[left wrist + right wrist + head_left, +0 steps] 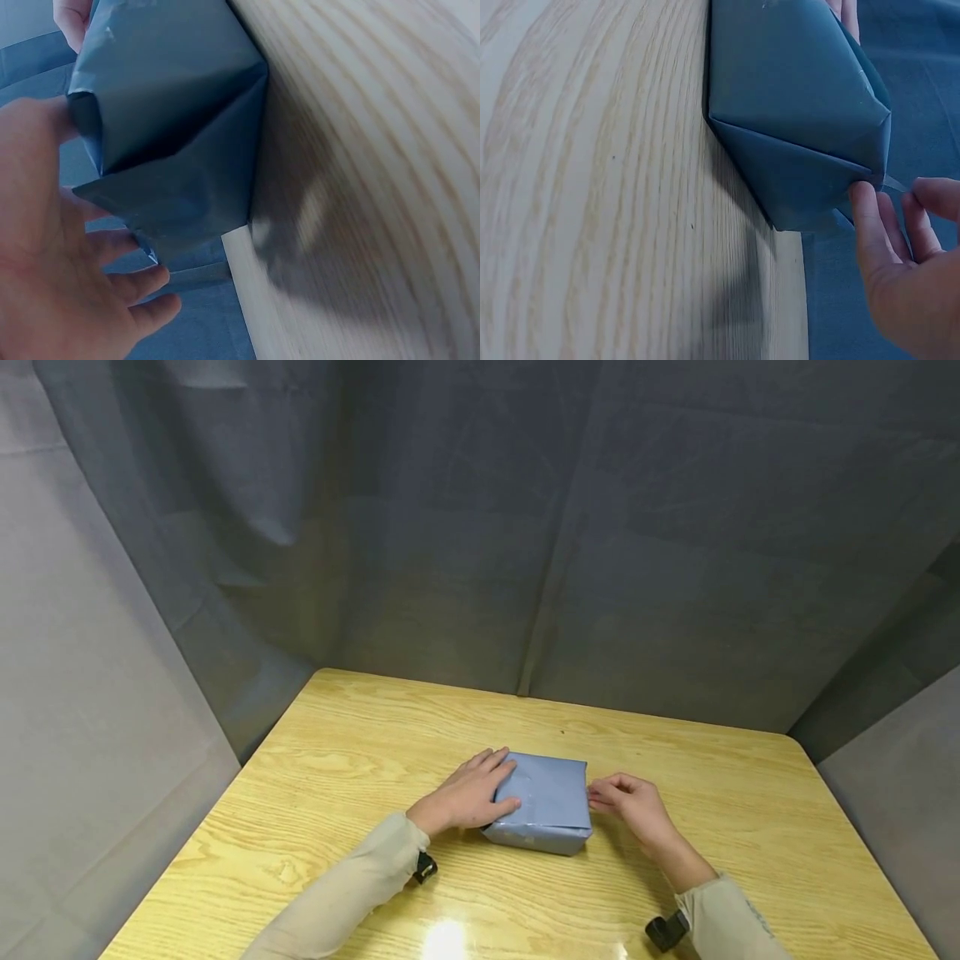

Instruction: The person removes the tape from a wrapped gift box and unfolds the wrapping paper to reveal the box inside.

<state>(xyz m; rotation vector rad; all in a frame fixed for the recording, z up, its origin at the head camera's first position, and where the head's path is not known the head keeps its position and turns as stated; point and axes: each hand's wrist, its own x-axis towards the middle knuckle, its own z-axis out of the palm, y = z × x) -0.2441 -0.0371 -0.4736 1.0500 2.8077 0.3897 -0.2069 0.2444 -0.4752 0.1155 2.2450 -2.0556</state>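
A box wrapped in blue-grey paper (547, 793) sits on the wooden table between both hands. My left hand (476, 793) rests over its left top edge with fingers spread and the thumb on top. Folded paper flaps (187, 195) on that end stand partly apart, leaving a dark gap. At the right end, my right hand (630, 806) pinches a short clear strip of tape (895, 184) that runs from the box's upper edge to its fingertips. Another finger of that hand touches the folded end flap (802, 169).
The wood-grain table (360, 735) extends around the box on every side. Dark grey cloth (450, 527) hangs behind its far edge, with paler panels (97, 693) at the sides. A black wrist camera (666, 932) is strapped below the right sleeve.
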